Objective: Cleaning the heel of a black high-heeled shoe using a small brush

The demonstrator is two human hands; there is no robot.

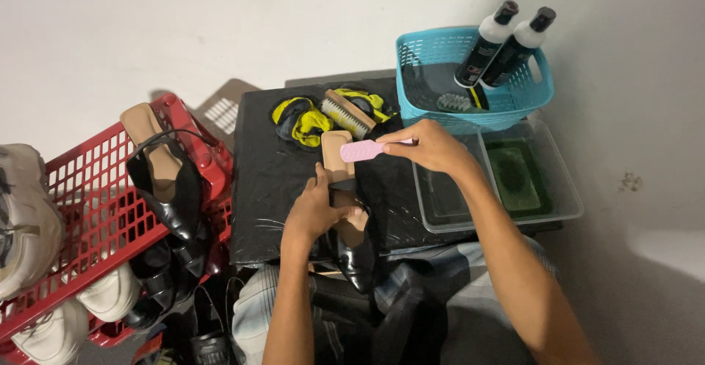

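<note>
My left hand (pixel 317 211) grips a black pointed shoe with a tan insole (pixel 339 161), holding it over my lap at the near edge of a black-covered table (pixel 257 181). Its toe (pixel 358 264) points toward me. My right hand (pixel 429 145) holds a small pink brush (pixel 361 150) just above the shoe's heel end. A wooden bristle brush (pixel 345 113) lies on a yellow and black cloth (pixel 302 121) behind the shoe.
A blue basket (pixel 418 56) at the back holds two black and white bottles (pixel 499 45) and a small brush (pixel 453 102). A clear tray (pixel 565 189) with a green sponge (pixel 518 178) sits right. A red crate (pixel 88 211) of shoes stands left.
</note>
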